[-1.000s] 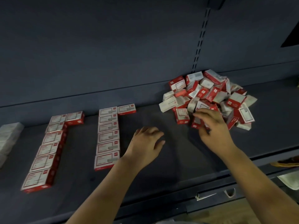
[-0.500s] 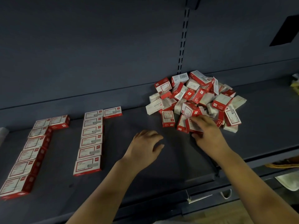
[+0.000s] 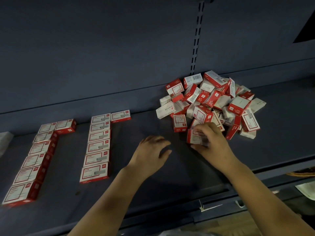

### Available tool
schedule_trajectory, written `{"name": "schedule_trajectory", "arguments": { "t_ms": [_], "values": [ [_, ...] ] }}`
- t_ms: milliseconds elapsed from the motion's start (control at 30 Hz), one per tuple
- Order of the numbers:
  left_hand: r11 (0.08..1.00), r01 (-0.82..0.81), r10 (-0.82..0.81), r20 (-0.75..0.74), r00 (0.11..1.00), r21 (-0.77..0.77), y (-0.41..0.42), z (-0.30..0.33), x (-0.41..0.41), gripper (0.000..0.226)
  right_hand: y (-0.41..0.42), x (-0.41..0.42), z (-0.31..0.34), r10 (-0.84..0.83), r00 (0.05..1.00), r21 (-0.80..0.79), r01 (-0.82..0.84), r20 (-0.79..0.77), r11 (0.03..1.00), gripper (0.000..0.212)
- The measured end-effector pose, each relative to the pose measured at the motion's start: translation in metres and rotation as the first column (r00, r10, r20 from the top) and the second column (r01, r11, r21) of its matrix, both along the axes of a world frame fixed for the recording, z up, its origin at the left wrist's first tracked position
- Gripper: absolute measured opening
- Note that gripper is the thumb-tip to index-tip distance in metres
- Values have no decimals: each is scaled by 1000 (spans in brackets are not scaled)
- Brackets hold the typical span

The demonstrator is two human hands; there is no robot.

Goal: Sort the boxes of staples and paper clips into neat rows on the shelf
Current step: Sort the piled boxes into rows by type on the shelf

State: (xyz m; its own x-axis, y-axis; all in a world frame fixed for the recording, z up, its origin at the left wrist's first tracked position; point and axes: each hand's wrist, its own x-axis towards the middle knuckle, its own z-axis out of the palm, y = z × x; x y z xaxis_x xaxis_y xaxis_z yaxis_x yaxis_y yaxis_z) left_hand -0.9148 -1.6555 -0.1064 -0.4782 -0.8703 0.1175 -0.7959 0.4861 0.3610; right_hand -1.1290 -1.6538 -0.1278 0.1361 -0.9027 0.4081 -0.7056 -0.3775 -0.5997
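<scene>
A jumbled pile of red and white boxes (image 3: 211,103) lies on the dark shelf (image 3: 170,171) at the right. My right hand (image 3: 211,142) grips one red and white box (image 3: 195,137) at the pile's front edge, fingers over its top and thumb under it. My left hand (image 3: 151,152) hovers over the bare shelf just left of it, fingers loosely curled and holding nothing. Two neat rows of red and white boxes run front to back: one in the middle (image 3: 98,147), one at the far left (image 3: 34,160).
The shelf's back wall (image 3: 119,57) rises behind the boxes, with a slotted upright (image 3: 196,38) above the pile. A pale object (image 3: 5,140) sits at the far left edge. The shelf's front lip (image 3: 213,203) carries a label holder; floor shows below at the right.
My right hand has closed round a box at the pile's front and drawn it slightly toward me. My left hand has stayed almost still. The view has shifted a little.
</scene>
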Motion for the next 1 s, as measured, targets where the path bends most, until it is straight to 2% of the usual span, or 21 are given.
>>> {"name": "schedule_trajectory", "arguments": {
  "t_ms": [167,333,533,633,733,833,900,1000],
  "values": [
    [1000,-13,14,-75,997,12,1,0,1,34,5,14,13,-17,1000,-83,16,-7,996,57],
    [999,-33,40,-241,970,30,2,4,-1,32,9,18,19,4,1000,-121,0,29,993,53],
    [999,-8,-11,-358,933,-50,1,3,-1,27,7,25,25,17,998,-169,-6,61,986,50],
    [991,37,-82,-367,926,-128,0,2,3,29,5,27,25,34,998,-151,-24,60,988,50],
    [986,59,-125,-453,883,-156,2,8,5,30,3,29,27,75,995,-73,-70,70,995,48],
    [998,69,-53,-619,784,2,7,10,4,25,4,33,35,118,985,10,-120,128,993,46],
    [977,80,83,-697,712,198,10,8,0,29,8,38,40,139,950,95,-171,278,981,44],
    [836,107,387,-717,580,539,15,10,-6,37,15,45,46,153,819,200,-309,552,930,46]
  ]
}}
